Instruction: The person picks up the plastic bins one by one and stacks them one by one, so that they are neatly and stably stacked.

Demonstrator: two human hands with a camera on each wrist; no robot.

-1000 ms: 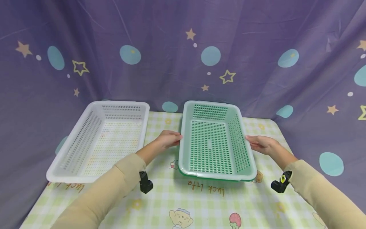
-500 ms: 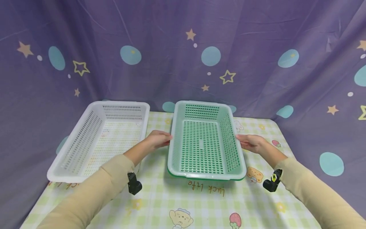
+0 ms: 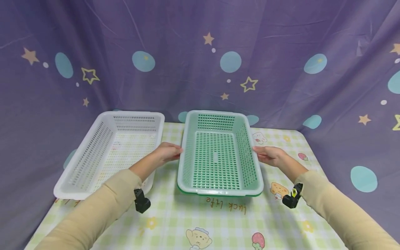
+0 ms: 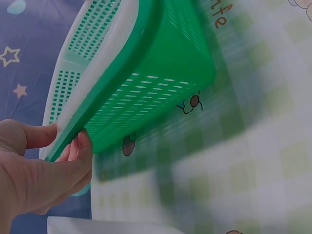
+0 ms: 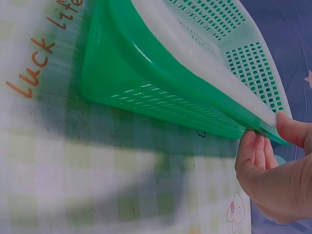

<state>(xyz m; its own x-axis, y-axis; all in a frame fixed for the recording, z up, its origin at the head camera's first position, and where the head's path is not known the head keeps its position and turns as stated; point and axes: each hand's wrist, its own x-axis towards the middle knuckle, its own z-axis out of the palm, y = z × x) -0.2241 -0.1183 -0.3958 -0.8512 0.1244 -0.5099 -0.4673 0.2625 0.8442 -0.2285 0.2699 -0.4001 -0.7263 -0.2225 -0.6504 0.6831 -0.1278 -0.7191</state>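
A white plastic basket (image 3: 215,191) sits nested inside a green plastic basket (image 4: 161,53), whose slotted side shows below the white rim in both wrist views. My left hand (image 3: 168,152) pinches the two stacked rims on the left long side, thumb on top and fingers curled beneath. On the opposite side my right hand (image 3: 269,155) grips both rims the same way, and the right wrist view shows its thumb over the white rim and fingertips under the green one. Inside the nested pair only the perforated floor shows.
Another white basket (image 3: 159,130) stands at the left of the table, partly hidden by my left forearm. A green-and-white checked tablecloth (image 3: 175,225) with cartoon prints covers the table. Behind it hangs a purple curtain (image 3: 187,93) with stars and dots.
Both hands have shifted the nested baskets leftward across the table, closer to the other white basket. The grip on the rims has stayed the same, and the left basket has not moved.
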